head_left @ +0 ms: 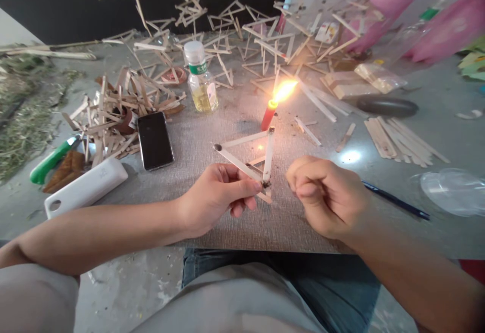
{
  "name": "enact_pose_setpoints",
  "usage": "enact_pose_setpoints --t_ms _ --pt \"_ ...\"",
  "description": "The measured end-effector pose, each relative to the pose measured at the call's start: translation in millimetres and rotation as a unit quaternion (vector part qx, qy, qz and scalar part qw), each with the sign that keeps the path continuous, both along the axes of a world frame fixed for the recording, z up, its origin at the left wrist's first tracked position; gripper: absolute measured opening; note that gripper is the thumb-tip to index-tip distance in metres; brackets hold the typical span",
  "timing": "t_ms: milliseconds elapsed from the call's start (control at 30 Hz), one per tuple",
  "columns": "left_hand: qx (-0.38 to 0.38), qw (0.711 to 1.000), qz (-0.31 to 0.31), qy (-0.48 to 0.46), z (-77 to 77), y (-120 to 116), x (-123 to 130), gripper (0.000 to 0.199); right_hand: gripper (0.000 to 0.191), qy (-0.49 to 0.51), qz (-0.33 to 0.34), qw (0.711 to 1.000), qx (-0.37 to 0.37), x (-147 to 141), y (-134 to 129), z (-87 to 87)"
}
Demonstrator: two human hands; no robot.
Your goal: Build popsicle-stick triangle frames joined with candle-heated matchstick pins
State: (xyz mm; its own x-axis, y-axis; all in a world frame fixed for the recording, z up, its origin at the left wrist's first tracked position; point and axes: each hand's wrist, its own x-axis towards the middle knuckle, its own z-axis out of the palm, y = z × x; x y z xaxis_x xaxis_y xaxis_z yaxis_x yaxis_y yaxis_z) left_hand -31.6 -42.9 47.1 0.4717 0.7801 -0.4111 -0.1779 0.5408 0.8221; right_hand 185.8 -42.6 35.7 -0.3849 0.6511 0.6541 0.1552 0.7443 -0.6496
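My left hand (217,196) pinches a triangular frame of pale wooden sticks (268,156) by its lower corner. Dark blobs sit at the frame's corners, and another short stick juts out below the fingers. To the right of the frame, my right hand (329,196) is closed, thumb pressed against curled fingers. Whatever it may hold is hidden. Just behind the frame's top corner stands a red candle (269,116), burning with a flame that leans right.
Many stick frames (265,45) spread across the back. At left lie a stick pile (113,105), a phone (155,141), a green-handled tool (53,161) and a white handled object (87,186). A bottle (202,88) stands behind. Flat sticks (394,141) and a pen (396,200) lie right.
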Motion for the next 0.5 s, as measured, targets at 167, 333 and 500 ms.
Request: enact_pose_setpoints --t_ms 167,333,500 --pt "0.001 1.000 -0.002 0.011 1.1 0.1 0.5 0.028 0.021 -0.045 -0.017 0.997 0.052 2.7 2.9 2.4" --pt "0.000 1.000 -0.007 0.013 -0.3 0.3 0.9 0.026 0.014 -0.049 -0.034 0.996 0.072 0.8 6.0 -3.1" --pt "-0.004 1.000 -0.013 0.012 -1.0 0.9 0.1 0.023 0.019 -0.068 -0.036 0.994 0.074 1.2 5.2 -4.1"
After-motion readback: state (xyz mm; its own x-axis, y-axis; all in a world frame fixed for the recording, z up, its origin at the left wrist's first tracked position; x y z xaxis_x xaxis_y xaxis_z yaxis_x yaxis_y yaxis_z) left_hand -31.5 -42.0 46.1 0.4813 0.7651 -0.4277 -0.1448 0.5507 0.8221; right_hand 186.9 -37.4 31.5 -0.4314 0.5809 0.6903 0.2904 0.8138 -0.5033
